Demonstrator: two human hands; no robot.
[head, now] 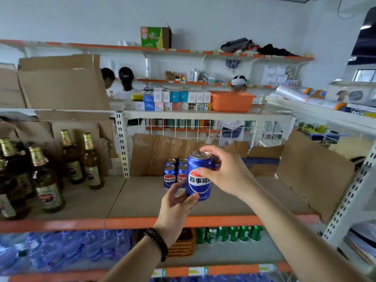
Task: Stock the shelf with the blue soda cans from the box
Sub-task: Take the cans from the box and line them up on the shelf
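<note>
Both forearms come up from the bottom edge, nearest the cam. Left hand (179, 202) w/ bead bracelet (157, 242) cups the bottom of a blue can (198, 176), fingers curled round its base. Right hand (225, 171) pinches the same can from the right side: thumb on the label face, index over the top rim. So both hands have hold of one can, none free.

Can is upright, held in the air over the front half of the shelf (142, 200), just in front of the stocked cans (175, 173), which stand two wide at the back by the cardboard. Can't tell if it's touching them; looks apart.

Handling, my read: full can so some heft, stiff wall but dents if squeezed hard. Smooth painted metal, prob slippery if wet. Best hold is round the mid body or top rim + base like now, not by the tab.

Wrists: left bent up from below, right angled in from the right & slightly above.

Source box for the cans isn't clearly in view. Beer bottles (46, 180) stand in the next bay to the left.
</note>
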